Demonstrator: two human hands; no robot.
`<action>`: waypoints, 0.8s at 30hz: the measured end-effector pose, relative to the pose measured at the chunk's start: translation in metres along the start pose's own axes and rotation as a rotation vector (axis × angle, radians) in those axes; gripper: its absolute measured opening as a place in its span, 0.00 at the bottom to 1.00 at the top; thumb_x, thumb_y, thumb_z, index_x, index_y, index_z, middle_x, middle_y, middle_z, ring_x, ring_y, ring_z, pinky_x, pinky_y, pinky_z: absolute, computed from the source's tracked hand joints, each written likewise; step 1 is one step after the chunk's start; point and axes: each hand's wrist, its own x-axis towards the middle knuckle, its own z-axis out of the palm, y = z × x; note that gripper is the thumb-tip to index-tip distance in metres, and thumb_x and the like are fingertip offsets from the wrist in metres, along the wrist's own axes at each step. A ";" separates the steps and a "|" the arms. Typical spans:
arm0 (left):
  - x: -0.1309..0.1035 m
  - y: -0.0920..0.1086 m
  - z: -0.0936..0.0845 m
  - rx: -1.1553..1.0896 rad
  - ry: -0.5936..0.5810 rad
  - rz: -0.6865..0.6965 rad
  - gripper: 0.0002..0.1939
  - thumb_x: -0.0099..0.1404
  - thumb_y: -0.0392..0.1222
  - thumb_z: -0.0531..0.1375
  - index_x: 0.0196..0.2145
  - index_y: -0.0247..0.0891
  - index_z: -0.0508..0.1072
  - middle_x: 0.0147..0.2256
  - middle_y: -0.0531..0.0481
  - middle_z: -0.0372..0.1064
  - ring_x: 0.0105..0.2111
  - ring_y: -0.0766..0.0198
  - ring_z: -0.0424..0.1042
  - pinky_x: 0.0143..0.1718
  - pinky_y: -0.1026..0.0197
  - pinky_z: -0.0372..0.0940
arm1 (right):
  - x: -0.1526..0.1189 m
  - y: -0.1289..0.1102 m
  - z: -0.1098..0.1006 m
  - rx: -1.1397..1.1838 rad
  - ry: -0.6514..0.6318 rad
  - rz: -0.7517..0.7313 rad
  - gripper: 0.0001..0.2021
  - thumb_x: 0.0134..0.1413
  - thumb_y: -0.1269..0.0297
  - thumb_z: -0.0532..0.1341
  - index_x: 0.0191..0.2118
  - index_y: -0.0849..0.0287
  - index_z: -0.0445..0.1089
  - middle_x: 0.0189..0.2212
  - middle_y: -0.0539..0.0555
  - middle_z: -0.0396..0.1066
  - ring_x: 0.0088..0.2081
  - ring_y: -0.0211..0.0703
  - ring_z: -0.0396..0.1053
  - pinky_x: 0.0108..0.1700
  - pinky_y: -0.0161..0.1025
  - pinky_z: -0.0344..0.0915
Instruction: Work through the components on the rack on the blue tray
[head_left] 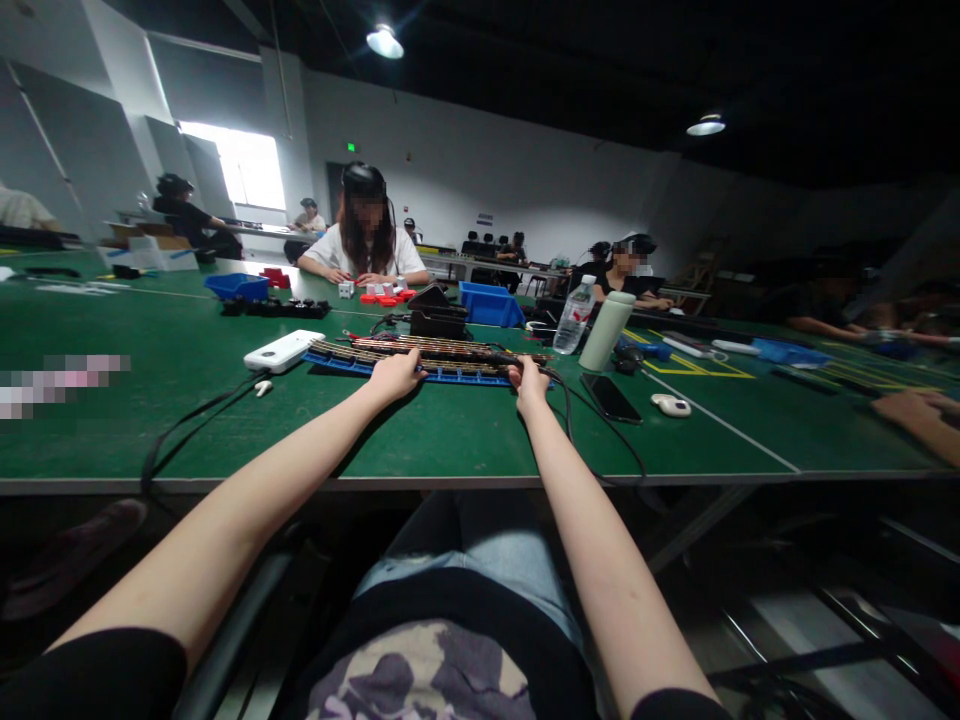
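In front of me on the green table lies a long, low blue rack (465,378) with rows of thin, brownish and reddish strands or rods along its length. My left hand (397,374) is closed at the near edge of this rack, left of its middle, fingertips partly hidden. Near the rack's right end my right hand (529,380) has its fingers bent together in a pinch; what lies between them is too small to make out. A dark cable-like piece (491,357) runs over the strands towards the right hand.
A white device (283,350) and an earbud (262,388) lie left. To the right are a water bottle (575,315), a green flask (606,332), a phone (611,398) and an earbud case (670,405). Blue bins (491,305) stand behind. Opposite, a person (365,240) handles red and white parts.
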 end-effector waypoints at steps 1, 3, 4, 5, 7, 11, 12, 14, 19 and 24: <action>0.000 0.000 0.000 -0.001 -0.002 0.000 0.21 0.79 0.50 0.55 0.63 0.39 0.69 0.57 0.35 0.79 0.59 0.44 0.78 0.56 0.51 0.71 | 0.000 0.000 0.000 0.002 0.004 0.001 0.11 0.60 0.75 0.64 0.28 0.58 0.66 0.16 0.46 0.69 0.18 0.29 0.66 0.21 0.21 0.65; 0.000 0.000 -0.001 -0.006 -0.005 -0.003 0.20 0.79 0.50 0.55 0.63 0.40 0.69 0.57 0.34 0.79 0.59 0.43 0.78 0.56 0.50 0.71 | 0.001 0.001 0.000 0.005 0.010 0.001 0.10 0.59 0.75 0.65 0.28 0.58 0.67 0.16 0.46 0.69 0.18 0.29 0.66 0.21 0.21 0.65; 0.000 0.000 -0.001 -0.009 -0.005 -0.005 0.20 0.79 0.50 0.55 0.62 0.40 0.70 0.57 0.35 0.79 0.59 0.43 0.78 0.56 0.50 0.71 | 0.001 0.001 0.000 0.005 0.010 0.000 0.10 0.58 0.74 0.65 0.28 0.58 0.67 0.16 0.46 0.69 0.18 0.30 0.66 0.21 0.22 0.66; 0.000 0.000 -0.001 -0.011 -0.006 -0.008 0.20 0.79 0.50 0.55 0.62 0.40 0.70 0.57 0.35 0.79 0.59 0.43 0.79 0.56 0.50 0.71 | 0.002 0.002 0.000 0.005 0.011 -0.002 0.09 0.58 0.74 0.65 0.29 0.58 0.67 0.16 0.45 0.69 0.17 0.30 0.66 0.20 0.22 0.66; 0.000 0.000 -0.001 -0.015 -0.007 -0.008 0.20 0.79 0.50 0.55 0.62 0.41 0.70 0.57 0.35 0.79 0.59 0.44 0.79 0.57 0.50 0.71 | 0.004 0.003 0.000 0.004 0.009 -0.009 0.08 0.57 0.74 0.65 0.29 0.58 0.68 0.16 0.45 0.69 0.17 0.30 0.66 0.20 0.22 0.66; 0.001 0.000 0.000 -0.022 -0.002 0.001 0.20 0.78 0.50 0.55 0.62 0.40 0.70 0.57 0.35 0.79 0.59 0.44 0.78 0.57 0.50 0.70 | 0.005 0.004 0.000 -0.001 0.005 -0.017 0.10 0.58 0.74 0.66 0.29 0.58 0.67 0.16 0.45 0.69 0.17 0.30 0.66 0.20 0.22 0.66; 0.001 -0.001 0.001 -0.022 -0.001 0.000 0.19 0.78 0.50 0.55 0.61 0.40 0.70 0.57 0.35 0.79 0.59 0.44 0.78 0.57 0.50 0.70 | 0.006 0.004 0.000 -0.004 0.003 -0.021 0.10 0.57 0.74 0.66 0.28 0.58 0.67 0.17 0.45 0.69 0.17 0.30 0.66 0.21 0.22 0.66; 0.001 -0.001 0.001 -0.020 -0.003 -0.004 0.19 0.78 0.50 0.55 0.61 0.41 0.70 0.57 0.35 0.79 0.59 0.44 0.78 0.57 0.51 0.70 | 0.006 0.005 0.000 -0.013 -0.005 -0.032 0.11 0.56 0.74 0.67 0.28 0.57 0.66 0.17 0.45 0.69 0.17 0.29 0.66 0.21 0.22 0.66; 0.000 0.000 -0.001 -0.023 -0.009 -0.004 0.20 0.79 0.50 0.55 0.62 0.40 0.70 0.58 0.35 0.79 0.59 0.44 0.78 0.57 0.50 0.70 | 0.007 0.005 0.000 -0.034 -0.008 -0.048 0.13 0.56 0.73 0.68 0.26 0.57 0.65 0.15 0.43 0.66 0.16 0.28 0.61 0.21 0.22 0.64; 0.000 -0.001 -0.001 -0.019 -0.006 0.010 0.20 0.79 0.50 0.55 0.61 0.40 0.70 0.58 0.35 0.79 0.59 0.44 0.78 0.57 0.50 0.70 | 0.009 0.006 -0.001 -0.046 -0.020 -0.082 0.14 0.53 0.71 0.70 0.26 0.55 0.64 0.14 0.40 0.59 0.15 0.29 0.57 0.19 0.23 0.61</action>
